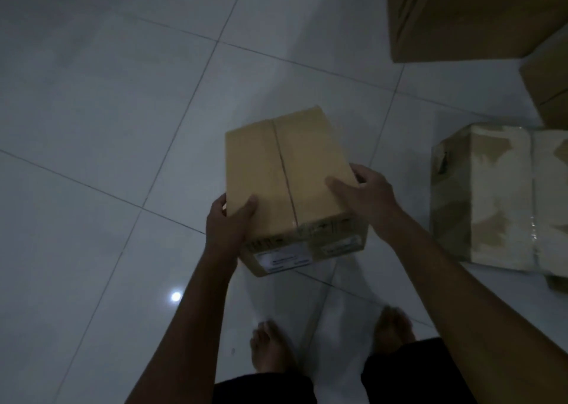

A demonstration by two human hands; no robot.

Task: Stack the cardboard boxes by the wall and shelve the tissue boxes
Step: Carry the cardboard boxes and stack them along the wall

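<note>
Big boxes (467, 13) sit far off on the floor (107, 127). A taped box (491, 197) lies near. Both hands, left (229, 219) and right (368, 191), press their fingers on a small box (285, 176) held above the floor. No wall or tissue boxes show, so most work is left.

The white printed labels (284, 259) on the held brown cardboard box (289, 170) are reading too blurred to make out. The frame edge is cropping the large brown carton (467, 13) at the upper right.
</note>
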